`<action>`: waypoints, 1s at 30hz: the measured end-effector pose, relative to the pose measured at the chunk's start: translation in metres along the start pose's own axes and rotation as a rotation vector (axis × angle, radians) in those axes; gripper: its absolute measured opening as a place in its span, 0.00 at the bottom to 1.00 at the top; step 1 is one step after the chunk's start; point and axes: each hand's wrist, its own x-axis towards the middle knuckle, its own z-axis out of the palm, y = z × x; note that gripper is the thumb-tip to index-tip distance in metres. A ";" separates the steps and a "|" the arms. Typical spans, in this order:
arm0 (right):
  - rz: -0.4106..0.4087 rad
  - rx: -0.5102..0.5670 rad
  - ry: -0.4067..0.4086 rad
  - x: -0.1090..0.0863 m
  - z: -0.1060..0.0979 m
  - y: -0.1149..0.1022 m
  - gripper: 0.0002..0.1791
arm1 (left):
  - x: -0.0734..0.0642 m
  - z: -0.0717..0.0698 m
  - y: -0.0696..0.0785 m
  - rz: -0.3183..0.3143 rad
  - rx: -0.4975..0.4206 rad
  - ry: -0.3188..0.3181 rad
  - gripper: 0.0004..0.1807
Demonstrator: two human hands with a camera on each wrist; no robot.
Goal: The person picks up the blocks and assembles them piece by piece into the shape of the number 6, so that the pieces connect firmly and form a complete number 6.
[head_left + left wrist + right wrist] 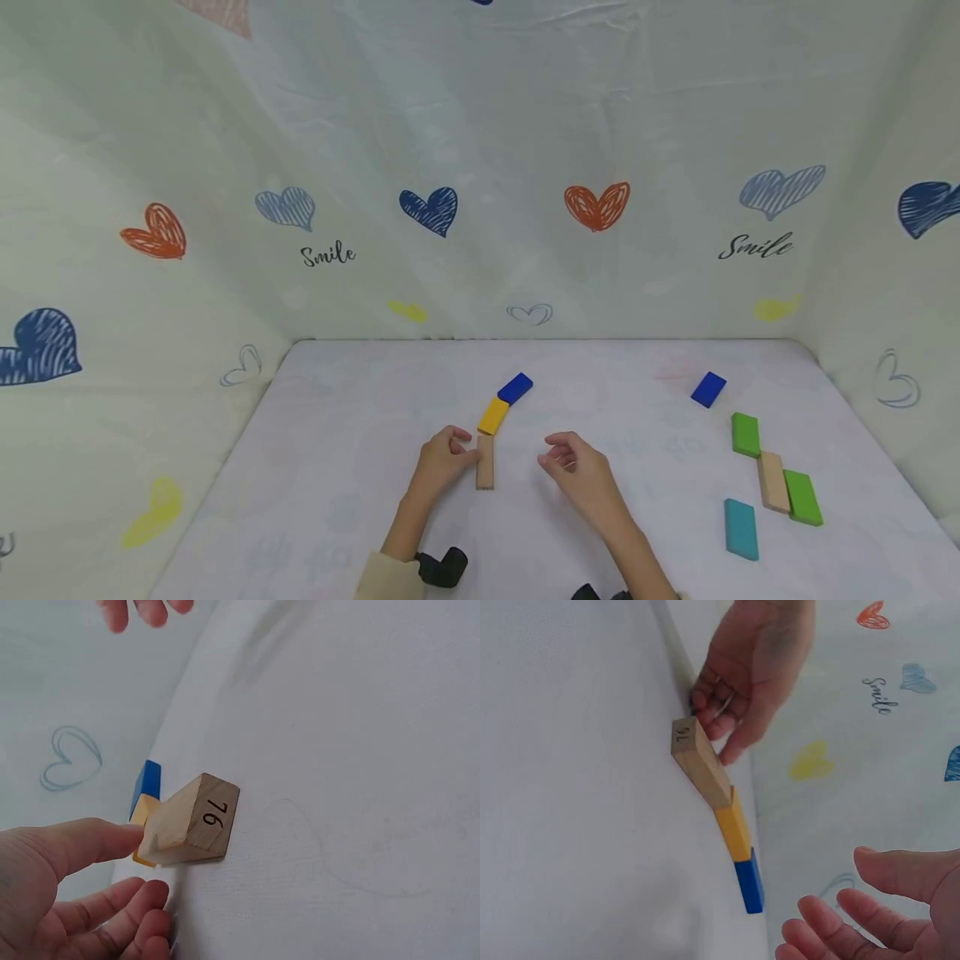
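A plain wooden block (pixel 485 462) marked 76 on its end lies on the table, its far end against a yellow block (pixel 493 416). Beyond that a blue block (pixel 515 388) continues the row, angled to the right. My left hand (pixel 444 460) is at the left side of the wooden block; in the left wrist view its thumb (pixel 97 844) reaches the block, while the other fingers lie loosely bent beside it. To the right of the row my right hand (pixel 577 477) hovers with nothing in it, thumb and fingers apart in the right wrist view.
On the right side lie another blue block (pixel 708 389), a green block (pixel 746 435), a wooden block (pixel 773 482) touching a second green block (pixel 803 497), and a teal block (pixel 742 529). A patterned curtain (pixel 480 275) hangs behind the table's back edge and along both sides.
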 end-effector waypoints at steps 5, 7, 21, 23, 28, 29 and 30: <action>0.019 -0.046 0.041 -0.013 -0.031 0.006 0.17 | -0.012 -0.001 -0.002 0.026 0.008 -0.006 0.18; 0.045 -0.085 0.042 -0.018 -0.044 0.011 0.19 | -0.016 -0.001 -0.003 0.041 0.001 -0.011 0.19; 0.229 -0.242 0.068 -0.048 -0.110 0.067 0.29 | -0.019 0.007 -0.008 0.063 -0.033 0.002 0.21; 0.277 -0.265 0.063 -0.051 -0.116 0.074 0.32 | -0.019 0.008 -0.008 0.056 -0.033 0.006 0.21; 0.393 -0.300 0.109 -0.056 -0.126 0.097 0.34 | -0.019 0.009 -0.008 0.050 -0.045 0.012 0.18; 0.413 -0.309 0.128 -0.057 -0.126 0.101 0.33 | -0.019 0.009 -0.008 0.050 -0.047 0.012 0.18; 0.430 -0.311 0.146 -0.058 -0.127 0.106 0.33 | -0.019 0.009 -0.007 0.047 -0.049 0.012 0.17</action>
